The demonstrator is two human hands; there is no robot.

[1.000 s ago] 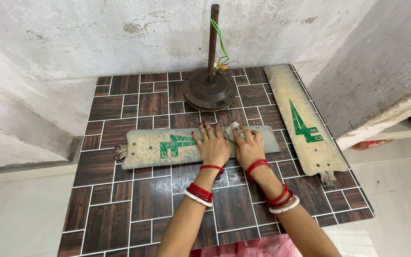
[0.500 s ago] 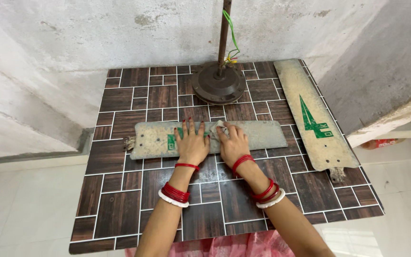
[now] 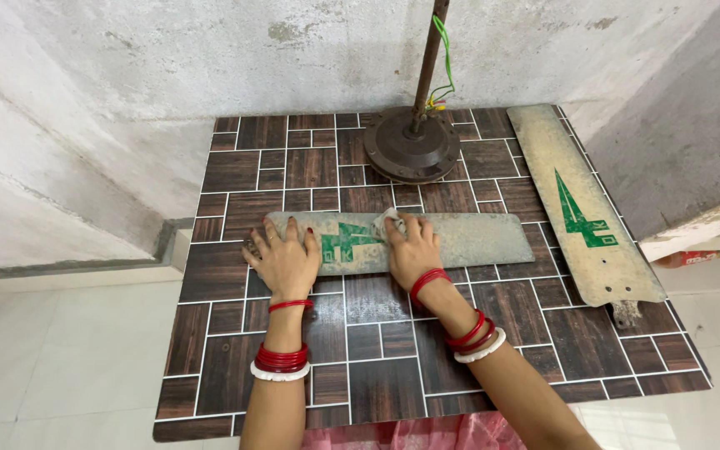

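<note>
A dusty ceiling fan blade (image 3: 477,237) with a green mark lies across the middle of a brown tiled table (image 3: 235,342). My left hand (image 3: 283,260) rests flat on the blade's left end, fingers spread. Over the blade's middle, my right hand (image 3: 414,246) presses a crumpled grey cloth (image 3: 387,222), just right of the green mark. Both wrists carry red and white bangles.
A second dusty fan blade (image 3: 581,208) lies along the table's right side. A rusty fan motor (image 3: 411,147) with an upright rod and green wire stands at the back by the rough wall. A concrete ledge juts in at the right.
My left hand has slid left along the blade, off the green mark to its end. My right hand with the cloth has stayed near the blade's middle. The camera view shifted left.
</note>
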